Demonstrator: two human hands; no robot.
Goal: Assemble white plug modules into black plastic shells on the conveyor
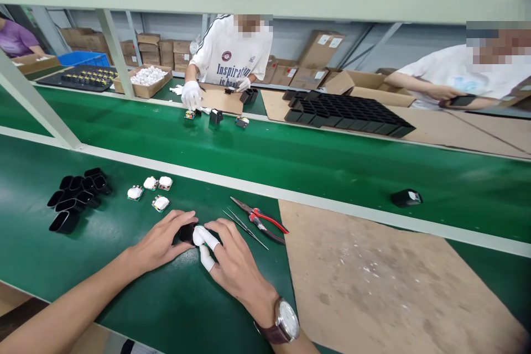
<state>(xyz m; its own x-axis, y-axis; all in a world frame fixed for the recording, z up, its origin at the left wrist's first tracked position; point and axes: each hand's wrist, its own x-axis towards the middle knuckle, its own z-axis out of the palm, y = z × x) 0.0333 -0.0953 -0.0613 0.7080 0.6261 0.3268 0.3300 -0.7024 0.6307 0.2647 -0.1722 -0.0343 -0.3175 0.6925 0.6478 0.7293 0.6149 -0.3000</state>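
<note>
My left hand (162, 239) is wrapped round a small black plastic housing (186, 232) lying on the green bench. At its open end, my right hand (233, 251) pinches a small circuit board topped with white putty (198, 235); white finger cots cover its thumb and index finger. Whether the board is partly inside the housing is hidden by the fingers. Beyond my left hand lie several similar boards with white tops (161, 203). Farther left stands a cluster of empty black housings (78, 191). Tweezers (246, 228) and red-handled pliers (259, 215) rest beside my right hand.
A stained cardboard sheet (394, 282) covers the bench at right. Behind a pale rail (186, 170) runs a green conveyor belt (290, 149) carrying a black housing (406, 197). Across it, co-workers handle parts near rows of black housings (348, 113). A slanted post (39, 102) stands left.
</note>
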